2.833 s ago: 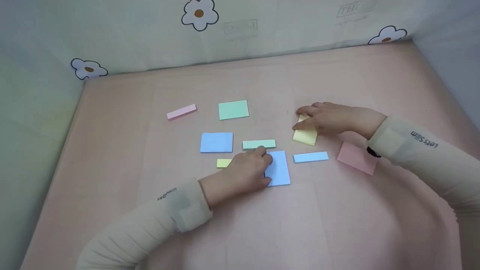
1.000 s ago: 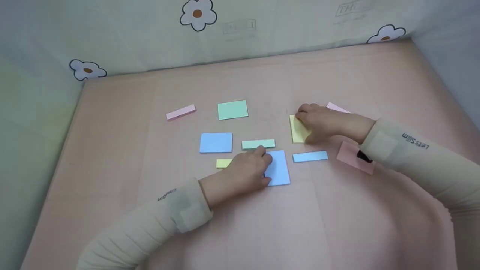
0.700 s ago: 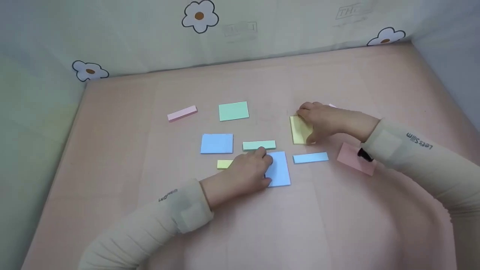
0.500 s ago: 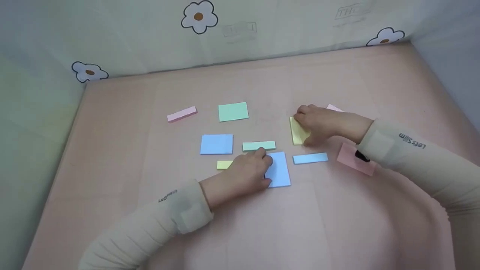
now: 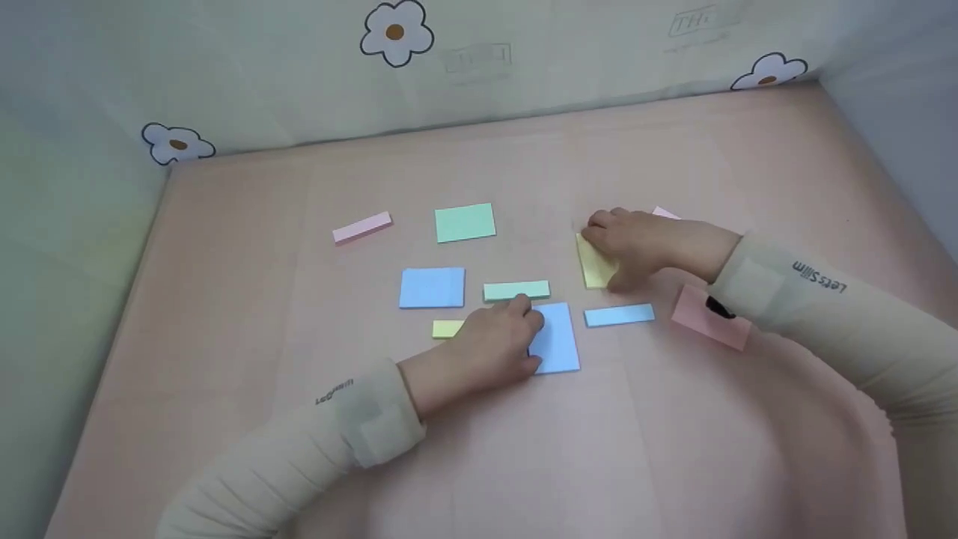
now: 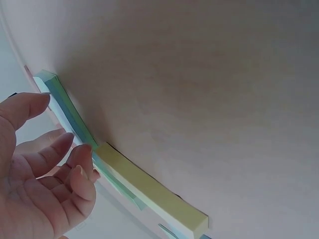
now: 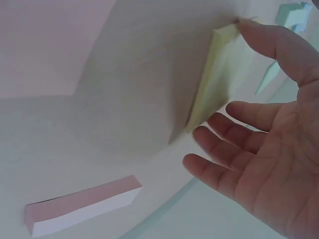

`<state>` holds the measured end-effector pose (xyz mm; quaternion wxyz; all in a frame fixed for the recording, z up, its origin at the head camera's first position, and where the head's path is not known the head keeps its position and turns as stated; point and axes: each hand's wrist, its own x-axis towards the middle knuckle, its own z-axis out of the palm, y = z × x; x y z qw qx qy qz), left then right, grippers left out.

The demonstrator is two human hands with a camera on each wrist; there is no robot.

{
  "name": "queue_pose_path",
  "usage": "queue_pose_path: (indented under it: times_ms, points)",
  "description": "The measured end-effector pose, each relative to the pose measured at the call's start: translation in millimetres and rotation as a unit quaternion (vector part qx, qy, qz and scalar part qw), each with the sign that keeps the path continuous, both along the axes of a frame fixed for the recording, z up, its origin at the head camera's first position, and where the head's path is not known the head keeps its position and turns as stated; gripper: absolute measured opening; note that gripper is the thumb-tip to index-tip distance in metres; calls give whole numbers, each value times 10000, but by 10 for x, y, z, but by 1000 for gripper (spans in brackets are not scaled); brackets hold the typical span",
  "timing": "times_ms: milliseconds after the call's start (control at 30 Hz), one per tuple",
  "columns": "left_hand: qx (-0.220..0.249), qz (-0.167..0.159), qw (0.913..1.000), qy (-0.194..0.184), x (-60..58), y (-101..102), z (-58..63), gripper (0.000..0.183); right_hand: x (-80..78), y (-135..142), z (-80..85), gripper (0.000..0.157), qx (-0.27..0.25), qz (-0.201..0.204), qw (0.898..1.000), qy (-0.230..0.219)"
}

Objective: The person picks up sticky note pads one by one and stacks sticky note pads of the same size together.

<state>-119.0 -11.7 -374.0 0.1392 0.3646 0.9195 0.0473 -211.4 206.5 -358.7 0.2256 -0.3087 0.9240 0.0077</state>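
Observation:
Two pads of sticky notes are under my hands on the pink surface. My left hand [image 5: 494, 340] holds a large blue pad [image 5: 555, 338] by its left part, with finger and thumb near its far and near edges. In the left wrist view, the fingers [image 6: 60, 149] curl beside a yellow strip pad [image 6: 154, 189]. My right hand [image 5: 640, 243] grips a yellow pad [image 5: 592, 263]. The right wrist view has the thumb at one end of that yellow pad [image 7: 219, 74] and the fingertips at the other. The palm hides its right side in the head view.
Around the hands lie a smaller blue pad [image 5: 432, 288], a green pad [image 5: 465, 223], a green strip [image 5: 516, 290], a blue strip [image 5: 620, 315] and a pink strip [image 5: 362, 227]. Below the right wrist is a pink pad [image 5: 696, 318]. A flowered curtain [image 5: 299, 67] stands behind.
The yellow pad has turned straighter and shifted slightly left with my right hand. A pink strip behind the right wrist now shows in part. My left hand and the blue pad stay put.

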Motion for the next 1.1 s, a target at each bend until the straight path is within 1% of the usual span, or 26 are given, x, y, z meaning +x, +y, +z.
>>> queue_pose_path:
  times_ms: [67,133,300,400,567,633,700,800,900,1000,1100]
  points:
    - [-3,16,10000,-5,-4,0,11,35,2,-8,15,74,53,-107,9999,-60]
    - [0,21,10000,-1,-4,0,15,35,6,-15,18,75,78,-155,9998,-64]
    - [22,5,10000,26,-4,1,11,36,11,-13,-6,68,62,-18,10000,70]
    - [50,2,10000,9,-7,0,5,37,9,-9,-10,67,29,31,9999,121]
    - [108,-54,9999,20,-10,-13,3,38,12,-20,2,72,66,-129,9999,55]
    - [123,-64,9999,0,-19,-22,26,38,13,-23,3,72,58,-204,9998,33]
    - [194,11,9998,-2,-41,-34,74,38,14,-19,-3,69,48,-200,9998,52]
    - [324,232,9992,-8,-91,-58,177,38,5,-14,-14,63,26,-97,9999,112]
    - [425,385,9984,-10,-135,-89,248,37,-16,-13,-28,63,48,-64,9999,91]
    - [409,448,9981,-93,-162,-132,254,33,-44,-27,-39,67,118,-30,9999,20]
    - [447,647,9966,-250,-189,-182,224,27,-73,-30,-50,69,190,186,9996,44]
